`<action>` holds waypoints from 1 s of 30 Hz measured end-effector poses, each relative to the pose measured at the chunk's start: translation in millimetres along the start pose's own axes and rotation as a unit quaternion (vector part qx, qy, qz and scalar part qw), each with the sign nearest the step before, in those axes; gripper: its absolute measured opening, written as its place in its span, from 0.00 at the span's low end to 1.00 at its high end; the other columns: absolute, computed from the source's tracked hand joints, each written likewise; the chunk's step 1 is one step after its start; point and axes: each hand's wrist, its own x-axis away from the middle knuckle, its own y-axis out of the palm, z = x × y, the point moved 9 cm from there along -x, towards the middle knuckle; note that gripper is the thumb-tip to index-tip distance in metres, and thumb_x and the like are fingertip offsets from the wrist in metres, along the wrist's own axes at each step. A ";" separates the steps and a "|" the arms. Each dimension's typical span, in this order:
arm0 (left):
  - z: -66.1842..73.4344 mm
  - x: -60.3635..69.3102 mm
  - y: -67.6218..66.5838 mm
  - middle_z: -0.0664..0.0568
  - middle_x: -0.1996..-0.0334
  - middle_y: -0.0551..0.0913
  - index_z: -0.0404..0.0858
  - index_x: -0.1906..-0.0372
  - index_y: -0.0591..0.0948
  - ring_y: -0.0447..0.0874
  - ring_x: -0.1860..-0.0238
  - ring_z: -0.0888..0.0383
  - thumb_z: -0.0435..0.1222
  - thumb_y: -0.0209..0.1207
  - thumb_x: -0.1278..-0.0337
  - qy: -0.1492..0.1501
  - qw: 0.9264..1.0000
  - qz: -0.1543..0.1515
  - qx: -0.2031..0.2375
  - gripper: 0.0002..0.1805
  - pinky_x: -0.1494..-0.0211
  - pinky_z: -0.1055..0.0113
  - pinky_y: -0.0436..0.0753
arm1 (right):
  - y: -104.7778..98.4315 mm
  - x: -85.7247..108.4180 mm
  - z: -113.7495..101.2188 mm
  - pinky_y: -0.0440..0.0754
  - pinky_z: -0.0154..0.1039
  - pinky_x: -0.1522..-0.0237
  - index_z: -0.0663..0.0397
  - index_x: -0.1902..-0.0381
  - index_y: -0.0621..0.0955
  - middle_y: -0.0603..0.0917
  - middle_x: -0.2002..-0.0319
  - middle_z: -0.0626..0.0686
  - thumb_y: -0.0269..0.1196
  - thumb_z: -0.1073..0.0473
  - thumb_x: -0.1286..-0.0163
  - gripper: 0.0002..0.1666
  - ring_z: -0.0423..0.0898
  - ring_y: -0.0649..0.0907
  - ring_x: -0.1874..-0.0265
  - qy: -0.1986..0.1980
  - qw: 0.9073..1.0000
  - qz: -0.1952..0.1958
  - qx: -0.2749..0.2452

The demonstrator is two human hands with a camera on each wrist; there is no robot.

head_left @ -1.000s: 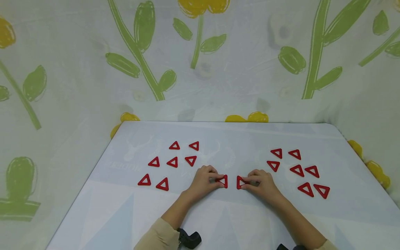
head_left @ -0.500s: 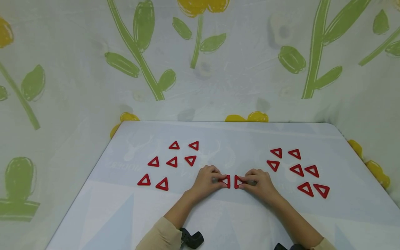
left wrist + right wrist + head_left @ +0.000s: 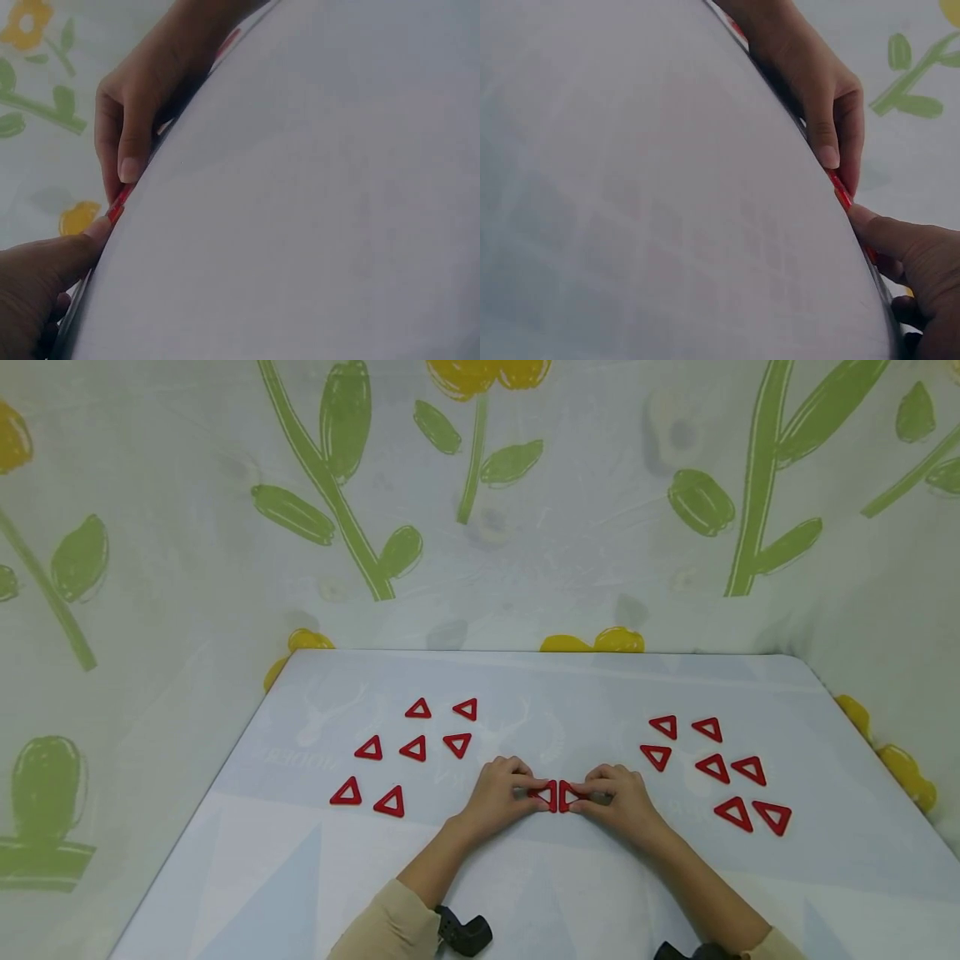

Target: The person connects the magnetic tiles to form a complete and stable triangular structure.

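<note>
Between thumb and finger, my left hand (image 3: 501, 792) pinches a red triangle frame (image 3: 553, 796) flat on the table. My right hand (image 3: 622, 800) pinches a second red triangle frame (image 3: 563, 797) the same way. Their straight sides face each other, upright in the head view, with hardly any gap; whether they touch I cannot tell. Fingertips cover the outer corners of both pieces. In the left wrist view the red edge of a triangle (image 3: 115, 213) shows by the left thumb. The right wrist view has a red edge (image 3: 843, 196) between the two hands.
Several loose red triangles lie on the left of the table, among them one triangle (image 3: 389, 802) near the left forearm. Several more lie on the right, such as one triangle (image 3: 734, 814). The pale table (image 3: 570, 893) meets a flower-patterned cloth (image 3: 525, 585) behind it.
Both hands have slid inward with their triangles, left hand rightward and right hand leftward. The wide gap between the two pieces has shrunk to a thin line. The loose triangles lie as before.
</note>
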 end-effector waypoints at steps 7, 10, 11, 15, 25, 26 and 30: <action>0.6 0.1 0.3 0.56 0.64 0.78 0.45 0.54 0.86 0.70 0.62 0.61 0.43 0.70 0.54 0.008 1.000 0.004 -0.017 0.18 0.59 0.70 0.67 | -0.1 -0.7 -3.9 0.62 0.39 0.67 0.53 0.64 0.88 0.80 0.70 0.42 0.76 0.60 0.55 0.16 0.36 0.72 0.70 -0.023 1.000 0.011 -0.003; 1.8 0.4 -0.6 0.56 0.64 0.77 0.45 0.54 0.86 0.70 0.62 0.61 0.43 0.69 0.54 0.014 1.000 0.007 -0.026 0.18 0.59 0.71 0.67 | -0.1 -0.5 -4.8 0.62 0.39 0.67 0.53 0.64 0.88 0.80 0.71 0.43 0.76 0.61 0.56 0.16 0.36 0.71 0.71 -0.029 0.999 0.016 -0.006; 2.4 0.5 -1.1 0.56 0.64 0.78 0.45 0.54 0.86 0.70 0.62 0.61 0.43 0.70 0.54 0.015 1.000 0.008 -0.025 0.18 0.59 0.71 0.67 | -0.3 -0.5 -5.0 0.62 0.39 0.67 0.53 0.64 0.88 0.80 0.71 0.43 0.76 0.61 0.56 0.16 0.36 0.71 0.71 -0.030 0.999 0.017 -0.008; 3.7 1.1 -2.6 0.55 0.64 0.78 0.44 0.55 0.87 0.71 0.62 0.60 0.43 0.70 0.55 0.018 0.999 0.013 -0.025 0.18 0.58 0.69 0.68 | -1.0 -0.7 -5.0 0.62 0.39 0.67 0.53 0.64 0.88 0.80 0.71 0.42 0.76 0.61 0.55 0.16 0.37 0.72 0.71 -0.033 0.999 0.020 -0.011; 1.7 3.9 -2.2 0.56 0.64 0.78 0.44 0.56 0.87 0.71 0.62 0.60 0.44 0.70 0.55 0.020 0.999 0.023 -0.027 0.18 0.57 0.67 0.69 | 1.9 -0.9 4.1 0.68 0.38 0.65 0.50 0.60 0.88 0.81 0.68 0.42 0.75 0.57 0.52 0.18 0.38 0.74 0.68 0.013 0.999 -0.031 -0.018; 1.5 4.0 -2.2 0.55 0.64 0.78 0.44 0.56 0.87 0.71 0.62 0.60 0.44 0.70 0.55 0.019 0.999 0.024 -0.027 0.18 0.57 0.67 0.69 | 2.4 -0.9 5.4 0.70 0.37 0.65 0.50 0.60 0.88 0.81 0.68 0.42 0.74 0.57 0.51 0.18 0.39 0.74 0.67 0.020 0.999 -0.041 -0.022; 0.7 4.1 -2.0 0.55 0.64 0.78 0.44 0.56 0.87 0.71 0.62 0.60 0.43 0.70 0.55 0.012 0.999 0.023 -0.022 0.17 0.58 0.67 0.70 | 2.2 0.2 11.3 0.76 0.32 0.66 0.51 0.57 0.87 0.81 0.66 0.43 0.73 0.57 0.49 0.18 0.39 0.75 0.66 0.056 0.995 -0.071 -0.045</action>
